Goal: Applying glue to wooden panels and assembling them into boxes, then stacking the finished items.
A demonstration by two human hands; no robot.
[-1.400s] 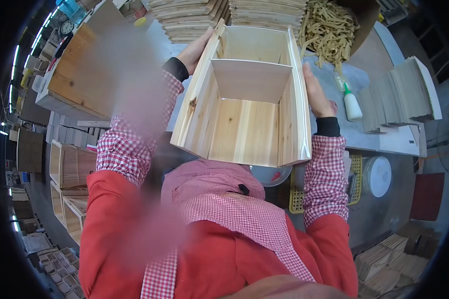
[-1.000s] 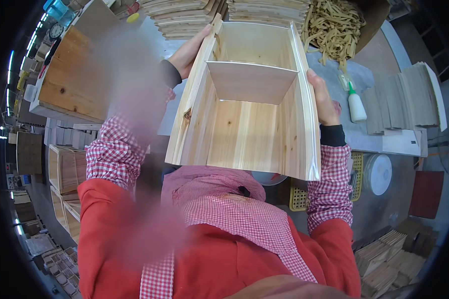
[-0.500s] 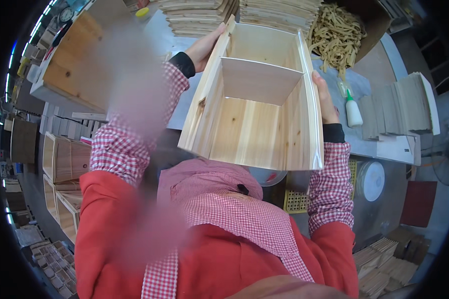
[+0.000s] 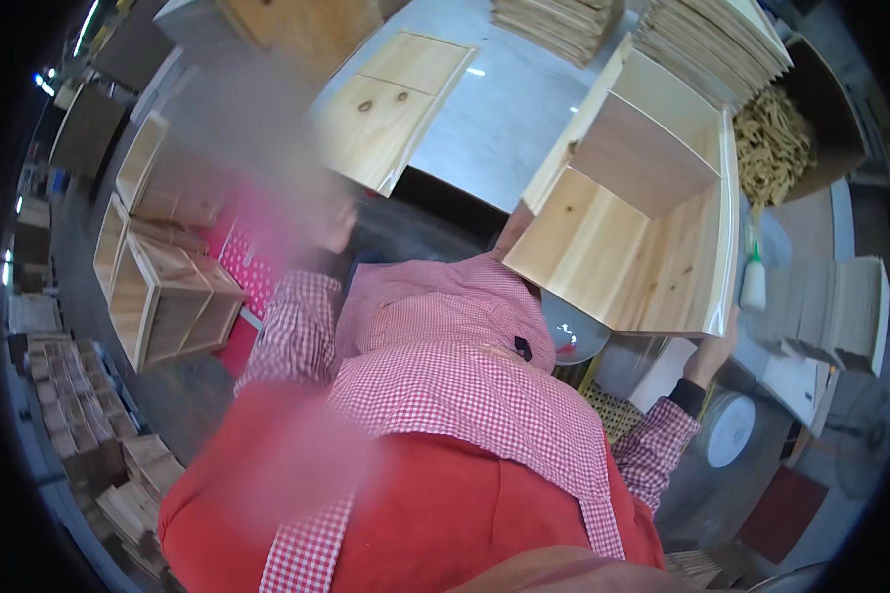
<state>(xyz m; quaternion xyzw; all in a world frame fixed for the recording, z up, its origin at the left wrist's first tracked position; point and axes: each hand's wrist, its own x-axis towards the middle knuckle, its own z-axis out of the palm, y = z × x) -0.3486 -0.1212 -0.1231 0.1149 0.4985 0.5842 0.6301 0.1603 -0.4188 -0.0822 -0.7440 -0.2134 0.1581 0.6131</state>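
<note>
An open wooden box [image 4: 628,259] with a pale divider [image 4: 643,158] across it stands tilted at the front of the table, its open side facing me. My right hand [image 4: 712,354] grips its lower near right corner, with the fingers partly behind the wood. My left hand [image 4: 338,219] is away from the box, low on the left near a bright pink surface [image 4: 242,262]. A blurred smudge covers part of that hand, so its fingers do not show clearly. Just above it, a knotted pale wooden piece [image 4: 396,104] lies at the table's edge.
Stacks of thin wooden boards [image 4: 707,49] stand at the back, beside a carton of tan strips [image 4: 773,143]. A white bottle with a green tip [image 4: 753,282] and grey panels [image 4: 821,306] are at right. Banded wooden boxes [image 4: 173,292] stand at left.
My left hand has let go of the box and moved down to the left. The view has turned left, and the box now appears farther right, with my right hand lower on it.
</note>
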